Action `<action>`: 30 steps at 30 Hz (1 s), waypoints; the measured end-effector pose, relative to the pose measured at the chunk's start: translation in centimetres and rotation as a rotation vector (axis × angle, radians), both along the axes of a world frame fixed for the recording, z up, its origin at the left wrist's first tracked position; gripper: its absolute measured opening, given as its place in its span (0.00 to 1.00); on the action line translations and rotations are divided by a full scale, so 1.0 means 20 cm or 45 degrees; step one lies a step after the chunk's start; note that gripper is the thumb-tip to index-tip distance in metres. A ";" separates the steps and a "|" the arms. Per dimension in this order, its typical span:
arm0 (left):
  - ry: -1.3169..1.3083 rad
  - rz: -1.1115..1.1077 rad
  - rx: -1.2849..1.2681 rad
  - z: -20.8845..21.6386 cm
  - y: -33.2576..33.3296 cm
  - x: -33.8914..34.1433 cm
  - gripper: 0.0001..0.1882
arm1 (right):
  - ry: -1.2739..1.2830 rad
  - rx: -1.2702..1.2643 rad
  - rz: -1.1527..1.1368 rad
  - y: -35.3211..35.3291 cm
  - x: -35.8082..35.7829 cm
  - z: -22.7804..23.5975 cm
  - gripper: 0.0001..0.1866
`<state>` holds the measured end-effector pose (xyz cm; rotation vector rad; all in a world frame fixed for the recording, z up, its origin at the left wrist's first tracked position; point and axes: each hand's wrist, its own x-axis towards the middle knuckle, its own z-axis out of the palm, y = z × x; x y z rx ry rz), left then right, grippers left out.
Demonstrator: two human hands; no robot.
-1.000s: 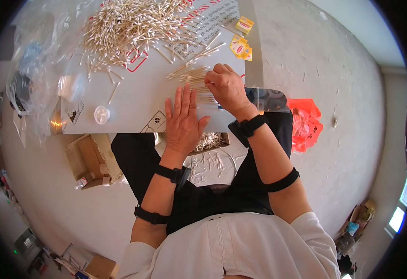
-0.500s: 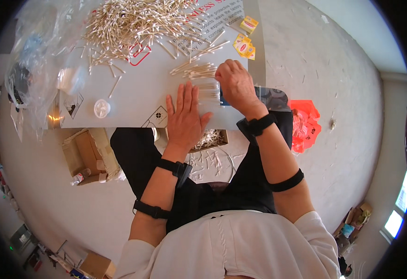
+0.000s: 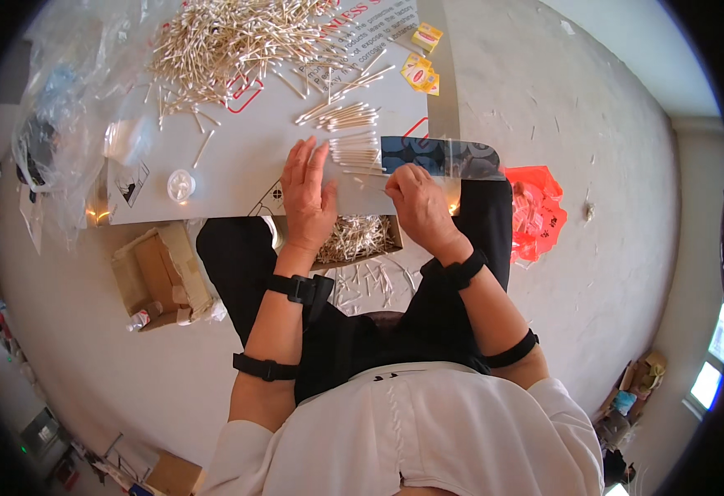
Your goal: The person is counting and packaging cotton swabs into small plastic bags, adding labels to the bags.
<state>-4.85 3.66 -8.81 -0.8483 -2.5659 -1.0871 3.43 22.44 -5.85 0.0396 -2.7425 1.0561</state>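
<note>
My left hand rests on the grey sheet-covered table with its fingers stretched out, at the left ends of a neat row of cotton swabs. Just right of and below that row, my right hand has its fingertips pinched together. A thin pale stick, apparently a cotton swab, pokes out leftward from the pinch; most of it is hidden. Behind the row lies a looser bundle of cotton swabs. A dark blue patterned plastic strip touches the row's right end and hangs past the table edge.
A big heap of cotton swabs covers the far table. Yellow cards lie far right, a small round white container at left beside clear plastic bags. Below are a swab-filled box, an open carton and a red bag.
My right hand has come down and nearer, off the swabs' right ends, uncovering the blue strip. My left hand has shifted slightly left and up, its fingers now more bent.
</note>
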 end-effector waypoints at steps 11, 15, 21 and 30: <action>-1.206 -0.037 0.688 0.08 0.15 0.02 0.10 | -0.112 -0.418 -0.276 -0.04 -0.06 0.00 0.05; -1.841 -0.028 1.303 0.10 0.18 -0.02 0.16 | -0.079 -0.513 -0.250 -0.05 -0.06 -0.03 0.04; -1.732 0.049 1.461 0.06 0.21 -0.08 0.12 | -0.064 -0.772 -0.123 -0.05 -0.08 0.00 0.07; -1.619 0.178 1.484 0.09 0.15 -0.12 0.10 | -0.188 -0.956 -0.094 -0.02 -0.04 0.00 0.15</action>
